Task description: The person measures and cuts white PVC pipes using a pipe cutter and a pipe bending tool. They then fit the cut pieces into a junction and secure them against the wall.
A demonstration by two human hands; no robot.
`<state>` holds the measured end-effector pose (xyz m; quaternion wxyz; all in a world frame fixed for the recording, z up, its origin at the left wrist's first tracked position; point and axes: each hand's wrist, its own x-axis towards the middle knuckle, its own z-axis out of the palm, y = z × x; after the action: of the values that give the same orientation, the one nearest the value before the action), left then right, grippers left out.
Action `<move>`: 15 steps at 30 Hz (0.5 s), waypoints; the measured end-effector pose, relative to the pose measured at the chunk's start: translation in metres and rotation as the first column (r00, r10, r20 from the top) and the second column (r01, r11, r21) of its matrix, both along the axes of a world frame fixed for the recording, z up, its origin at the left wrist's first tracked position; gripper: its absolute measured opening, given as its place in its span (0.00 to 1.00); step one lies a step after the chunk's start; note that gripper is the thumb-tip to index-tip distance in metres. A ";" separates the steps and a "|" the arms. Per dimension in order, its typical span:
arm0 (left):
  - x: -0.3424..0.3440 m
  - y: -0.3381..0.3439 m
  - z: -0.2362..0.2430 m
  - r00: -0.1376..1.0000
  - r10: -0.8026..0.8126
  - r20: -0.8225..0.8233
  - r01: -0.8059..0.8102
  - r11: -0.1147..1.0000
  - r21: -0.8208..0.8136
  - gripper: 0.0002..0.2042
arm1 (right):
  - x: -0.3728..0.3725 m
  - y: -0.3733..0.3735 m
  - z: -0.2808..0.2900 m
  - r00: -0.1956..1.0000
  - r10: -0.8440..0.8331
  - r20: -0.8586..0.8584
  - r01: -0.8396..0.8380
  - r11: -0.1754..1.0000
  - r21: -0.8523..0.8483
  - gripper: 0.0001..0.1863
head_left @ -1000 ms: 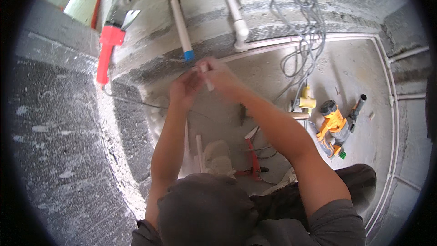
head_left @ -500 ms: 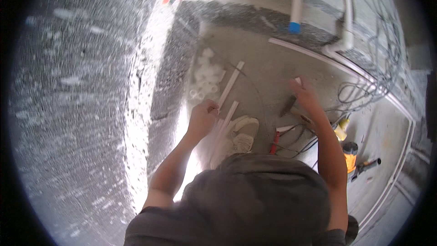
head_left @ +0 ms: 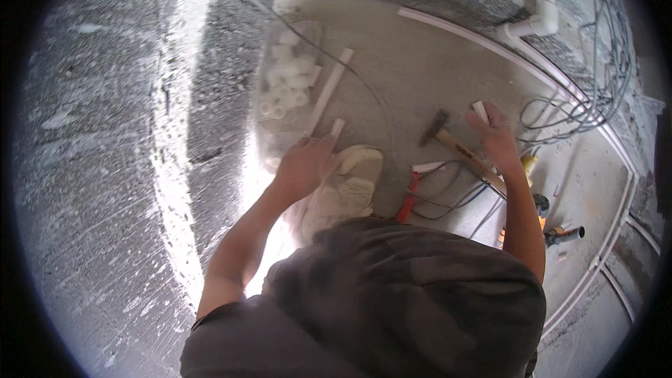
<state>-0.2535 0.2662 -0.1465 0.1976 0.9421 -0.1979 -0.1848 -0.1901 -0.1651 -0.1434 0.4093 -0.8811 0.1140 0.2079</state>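
My left hand (head_left: 304, 166) has its fingers closed round a narrow white pipe (head_left: 337, 127), whose end sticks out past the fingertips. Beside that hand, another white pipe (head_left: 330, 89) lies on the concrete floor. Just beyond, several white pipe fittings (head_left: 288, 77) are heaped together, seemingly in a clear bag. Out to the right, my right hand (head_left: 498, 133) grips a short white pipe piece (head_left: 480, 111) that pokes up between thumb and fingers. A hammer (head_left: 458, 148) with a wooden handle lies close to the right wrist, partly covered by the forearm.
A red-handled tool (head_left: 408, 199) and dark cables (head_left: 458, 203) lie right of my shoe (head_left: 360, 178). Coiled grey wire (head_left: 553, 122) hangs by long white pipes (head_left: 483, 42) along the wall. A rough wall (head_left: 105, 168) rises at left; orange-and-black tools (head_left: 560, 235) lie at right.
My view has shifted forward and right. The left hand has closed over the white pipe near its end. My right hand still grips the short pipe piece, now more plainly visible.
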 end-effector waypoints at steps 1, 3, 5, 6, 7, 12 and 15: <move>0.001 -0.003 0.011 1.000 -0.016 -0.020 0.017 0.999 0.028 0.16 | -0.005 -0.006 0.002 0.999 -0.017 0.046 0.018 1.000 -0.022 0.21; -0.002 -0.004 0.014 0.999 -0.031 -0.018 0.032 0.997 0.073 0.13 | -0.015 -0.011 0.009 0.990 -0.033 0.140 0.040 0.998 -0.048 0.20; -0.012 0.006 0.005 0.999 -0.024 0.027 0.020 0.990 0.136 0.12 | -0.017 -0.013 0.019 0.991 -0.136 -0.004 0.136 0.990 0.032 0.19; -0.015 0.011 0.002 0.999 -0.008 -0.040 0.015 0.983 0.182 0.14 | -0.019 -0.015 0.020 0.981 -0.178 -0.082 0.184 0.981 0.066 0.19; -0.014 0.014 -0.001 0.994 0.007 -0.106 0.017 0.975 0.223 0.17 | -0.024 -0.020 0.017 0.982 -0.170 -0.085 0.174 0.983 0.050 0.20; -0.017 0.045 -0.001 0.996 -0.010 -0.091 0.036 0.956 0.292 0.21 | -0.045 -0.019 -0.003 0.981 -0.189 -0.051 0.194 0.972 0.128 0.22; -0.022 0.060 0.003 0.998 -0.057 0.029 0.050 0.980 0.194 0.23 | -0.053 -0.019 -0.009 0.970 -0.228 -0.084 0.240 0.952 0.192 0.21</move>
<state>-0.2759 0.3260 -0.1434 0.0966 0.9543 -0.2075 -0.1924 -0.2432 -0.1843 -0.1521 0.5144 -0.8087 0.2083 0.1952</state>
